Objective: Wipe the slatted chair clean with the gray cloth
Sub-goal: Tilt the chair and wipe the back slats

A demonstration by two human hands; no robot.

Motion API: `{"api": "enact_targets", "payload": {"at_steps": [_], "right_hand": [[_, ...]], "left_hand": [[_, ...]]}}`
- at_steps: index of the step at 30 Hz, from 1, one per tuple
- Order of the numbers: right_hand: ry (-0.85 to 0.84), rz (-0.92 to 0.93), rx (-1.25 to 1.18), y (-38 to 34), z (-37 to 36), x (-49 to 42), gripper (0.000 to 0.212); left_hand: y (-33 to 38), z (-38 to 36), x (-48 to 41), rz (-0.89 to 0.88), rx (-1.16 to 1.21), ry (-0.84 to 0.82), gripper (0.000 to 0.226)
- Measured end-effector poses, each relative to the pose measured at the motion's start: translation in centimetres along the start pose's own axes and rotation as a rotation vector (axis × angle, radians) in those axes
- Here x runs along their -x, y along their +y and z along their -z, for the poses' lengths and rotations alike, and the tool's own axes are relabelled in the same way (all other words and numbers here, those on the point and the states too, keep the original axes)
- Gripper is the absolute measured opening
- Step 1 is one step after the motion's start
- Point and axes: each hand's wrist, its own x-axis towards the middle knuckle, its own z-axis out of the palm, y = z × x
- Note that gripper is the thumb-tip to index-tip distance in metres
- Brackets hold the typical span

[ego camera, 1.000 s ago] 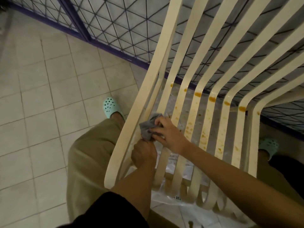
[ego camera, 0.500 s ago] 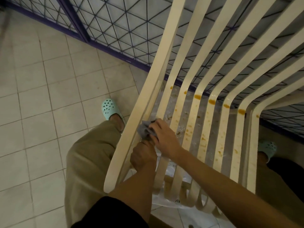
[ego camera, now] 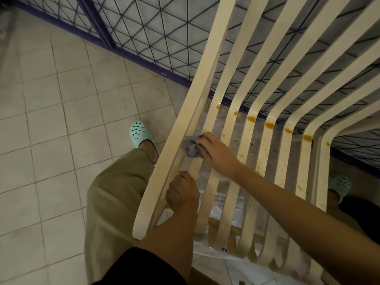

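Bracing the slatted chair, my left hand stays curled around a slat near the outer rail, where it gripped a second ago. My right hand, bunching the gray cloth in its fingers, has slid up the leftmost slats toward the seat bend. I judge that side nearly wiped. To the right, orange stains dot the remaining slats, well apart from the cloth, with open gaps between slats and free room for sweeping across.

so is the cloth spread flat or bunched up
Bunched up: the cloth sits crumpled under the right hand's fingers, against a slat of the chair.
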Motion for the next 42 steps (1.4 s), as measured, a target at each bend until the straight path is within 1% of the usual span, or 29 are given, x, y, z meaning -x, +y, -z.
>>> {"api": "enact_targets", "payload": {"at_steps": [2, 5, 7, 8, 10, 12, 14, 15, 16, 17, 18, 19, 21, 23, 24, 25, 27, 28, 29, 30, 31, 33, 35, 36, 38, 40, 41, 42], "right_hand": [[0.012, -0.044, -0.004, 1.4, 0.9, -1.5, 0.02], [0.023, -0.091, 0.046, 3.5, 2.6, -3.8, 0.018], [0.032, -0.108, 0.103, 4.9, 3.6, -5.3, 0.015], [0.038, -0.116, 0.147, 5.6, 4.0, -6.1, 0.015], [0.043, -0.14, 0.233, 6.9, 4.7, -7.5, 0.017], [0.034, -0.162, 0.304, 7.5, 5.2, -8.8, 0.02], [0.014, -0.168, 0.38, 7.7, 5.7, -9.5, 0.025], [0.005, -0.168, 0.412, 7.7, 5.9, -9.6, 0.028], [0.007, -0.174, 0.427, 7.6, 6.1, -9.6, 0.03], [0.013, -0.191, 0.422, 7.4, 6.2, -9.5, 0.031], [0.023, -0.212, 0.406, 7.1, 6.0, -9.4, 0.033], [0.027, -0.237, 0.389, 6.8, 5.7, -9.3, 0.036], [0.021, -0.292, 0.344, 6.1, 4.9, -9.2, 0.044], [-0.003, -0.306, 0.324, 5.8, 4.9, -9.2, 0.046], [-0.017, -0.303, 0.332, 5.7, 5.2, -9.4, 0.045], [-0.032, -0.305, 0.343, 5.6, 5.4, -9.4, 0.044], [-0.065, -0.328, 0.32, 5.6, 5.6, -9.7, 0.042], [-0.08, -0.346, 0.281, 5.6, 5.5, -9.9, 0.038], [-0.085, -0.355, 0.248, 5.6, 5.5, -10.1, 0.031], [-0.085, -0.365, 0.213, 5.6, 5.6, -10.2, 0.025], [-0.087, -0.374, 0.192, 5.7, 5.7, -10.3, 0.024], [-0.087, -0.382, 0.208, 5.4, 5.6, -10.1, 0.034], [-0.081, -0.381, 0.261, 4.8, 5.1, -9.6, 0.049], [-0.071, -0.39, 0.26, 4.6, 4.6, -9.3, 0.053], [-0.06, -0.397, 0.213, 4.0, 3.8, -8.5, 0.053], [-0.05, -0.367, 0.176, 3.7, 3.3, -7.5, 0.046], [-0.048, -0.344, 0.164, 3.4, 3.0, -6.8, 0.043], [-0.048, -0.315, 0.16, 3.1, 2.7, -6.0, 0.04]], "left_hand": [[-0.4, -0.4, -0.3, -0.006, 0.069, -0.022, 0.003], [-0.2, 0.8, -0.3, -0.003, 0.175, -0.149, 0.011], [-0.1, 0.7, -0.8, 0.04, 0.221, -0.068, 0.02], [0.1, 0.6, -0.8, 0.048, 0.187, -0.039, 0.016], [-0.1, 0.1, -0.5, -0.002, 0.157, -0.032, 0.016], [-0.2, 0.2, -0.5, 0.003, 0.182, -0.043, 0.021], [-0.2, 0.4, -0.4, 0.02, 0.142, -0.026, 0.015], [0.0, 0.2, -0.6, 0.009, 0.155, -0.004, 0.011], [0.1, 0.5, -0.4, -0.001, 0.191, -0.027, 0.007], [0.1, 0.4, -0.3, -0.007, 0.182, -0.046, 0.009], [0.2, 0.7, -0.1, 0.003, 0.21, -0.109, 0.017], [0.4, 1.2, -0.2, 0.048, 0.272, -0.158, 0.022], [1.0, 1.5, 0.0, 0.094, 0.343, -0.192, 0.016], [0.8, 0.5, -0.2, 0.097, 0.248, -0.11, 0.016], [0.8, 0.8, -0.1, 0.118, 0.214, -0.132, 0.014], [0.8, 0.7, 0.1, 0.122, 0.203, -0.095, 0.018], [0.8, 0.3, 0.0, 0.127, 0.237, -0.122, 0.024], [0.8, 0.2, -0.2, 0.133, 0.23, -0.155, 0.023], [0.8, 0.1, -0.2, 0.162, 0.23, -0.133, 0.022], [0.8, -0.3, -0.3, 0.152, 0.205, -0.087, 0.022], [0.9, 0.0, -0.3, 0.166, 0.197, -0.061, 0.024], [0.6, -0.1, -0.1, 0.132, 0.176, -0.027, 0.03], [0.9, 0.4, 0.1, 0.132, 0.245, -0.008, 0.041], [0.9, 0.5, 0.2, 0.147, 0.266, 0.002, 0.044], [0.8, 0.6, 0.2, 0.163, 0.307, 0.022, 0.048], [0.8, 0.5, 0.3, 0.178, 0.322, 0.038, 0.048], [0.7, 0.4, 0.2, 0.154, 0.298, 0.009, 0.044], [0.7, 0.5, 0.3, 0.11, 0.251, -0.018, 0.034]]}}
